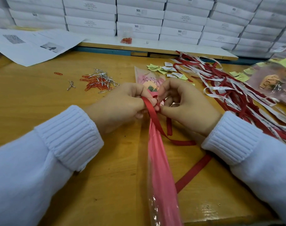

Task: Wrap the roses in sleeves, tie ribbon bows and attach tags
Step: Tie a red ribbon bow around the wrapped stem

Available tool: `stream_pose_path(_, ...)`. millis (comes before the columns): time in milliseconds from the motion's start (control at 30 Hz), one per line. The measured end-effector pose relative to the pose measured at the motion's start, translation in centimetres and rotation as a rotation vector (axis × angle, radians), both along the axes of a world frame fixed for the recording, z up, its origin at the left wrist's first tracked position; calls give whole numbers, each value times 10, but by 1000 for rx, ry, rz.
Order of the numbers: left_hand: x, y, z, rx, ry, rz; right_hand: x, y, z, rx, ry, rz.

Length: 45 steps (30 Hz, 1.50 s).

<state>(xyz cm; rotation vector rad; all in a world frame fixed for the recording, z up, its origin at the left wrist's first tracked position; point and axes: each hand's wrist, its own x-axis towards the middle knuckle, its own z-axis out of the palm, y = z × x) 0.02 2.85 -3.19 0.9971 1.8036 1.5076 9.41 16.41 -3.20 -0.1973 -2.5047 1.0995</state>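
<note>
Beyond the left hand [122,105] lies a heap of red paper clips [93,86] and silver twist ties [101,76]. That hand pinches a red ribbon [152,113] against the pink sleeve [160,168] of a rose lying between both hands, its tail running toward the person. The right hand [186,105] pinches the same ribbon (fingertips nearly meeting). Beyond it lie green tags [155,67]; to its right, a ribbon pile [236,88].
</note>
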Motion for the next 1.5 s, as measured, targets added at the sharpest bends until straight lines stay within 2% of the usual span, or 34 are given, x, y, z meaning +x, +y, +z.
stream_pose_path(133, 1, 1, 0, 31, -141, 8, 3, -3, 6, 32, 7, -35)
stream_pose_path(433, -2, 1, -3, 36, -141, 41, 7, -5, 8, -108, -52, -14)
stream_pose_path(500, -2, 1, -2, 33, -135, 48, 7, -3, 8, -235, -53, -5)
stream_pose_path(600, -3, 2, -3, 32, -135, 65, 6, 0, 10, -540, -52, 20)
stream_pose_path(667, -4, 2, -3, 43, -146, 66, 6, 5, 12, -688, -81, 72)
stream_pose_path(767, -5, 2, -4, 45, -149, 70, 12, 20, 17, -713, -211, 253)
stream_pose_path(933, -5, 2, -4, 17, -106, 76, 25, 55, 28, -823, -244, 496)
stream_pose_path(1000, -5, 2, -4, -10, -59, 88, 31, 65, 33, -752, -383, 551)
stream_pose_path(1033, -5, 1, -3, -28, -36, 98, 33, 68, 35, -617, -483, 522)
stream_pose_path(1100, -6, 0, -3, -60, -8, 100, 32, 64, 36, -178, -666, 334)
stream_pose_path(1133, -6, 0, -2, -72, 5, 96, 29, 59, 34, 61, -699, 190)
stream_pose_path(1200, -6, 0, -3, -89, 39, 92, 20, 46, 28, 376, -536, -19)
stream_pose_path(1233, -6, 0, -4, -92, 51, 88, 17, 36, 25, 396, -390, -40)
stream_pose_path(1300, -7, 1, -4, -91, 76, 69, 11, 21, 20, 203, -219, 20)
stream_pose_path(1367, -6, 0, -4, -92, 102, 50, 8, 8, 15, 46, -190, 67)
stream_pose_path(1500, -4, 1, -4, -75, 93, 49, 4, -1, 5, -106, -182, 48)
